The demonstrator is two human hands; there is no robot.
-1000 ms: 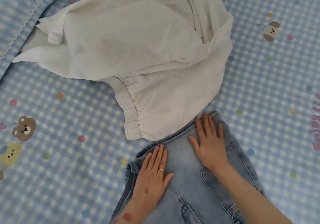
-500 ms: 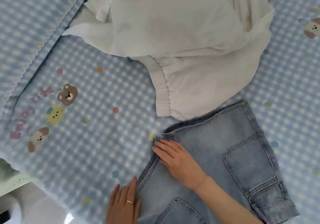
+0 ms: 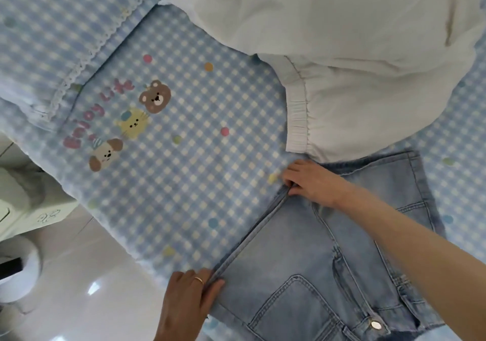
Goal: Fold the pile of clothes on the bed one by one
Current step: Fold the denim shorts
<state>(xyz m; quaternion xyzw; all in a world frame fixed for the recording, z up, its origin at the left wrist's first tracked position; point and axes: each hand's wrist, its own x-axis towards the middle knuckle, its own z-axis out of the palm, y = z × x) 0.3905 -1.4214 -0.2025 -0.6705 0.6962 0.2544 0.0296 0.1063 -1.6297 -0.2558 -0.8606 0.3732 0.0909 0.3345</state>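
A pair of light blue jeans [image 3: 328, 248] is laid flat on the bed [image 3: 184, 182], at the lower right of the view, close to the near edge of the bed. The left folded edge of the jeans is held at two places. The right hand [image 3: 307, 180] is placed at the far end of this edge; its fingers are curled and the denim fold is pinched by them. The left hand [image 3: 189, 298], with a ring [image 3: 199, 279] on one finger, is placed at the near end of the same edge; the fabric is gripped between the thumb and the fingers. A white garment [image 3: 355, 51] with an elastic band is lying crumpled beyond the jeans, and its lower part is touching the far edge of the denim. The bed is covered with a blue checked sheet printed with a bear [image 3: 155, 96], a cat and a dog.
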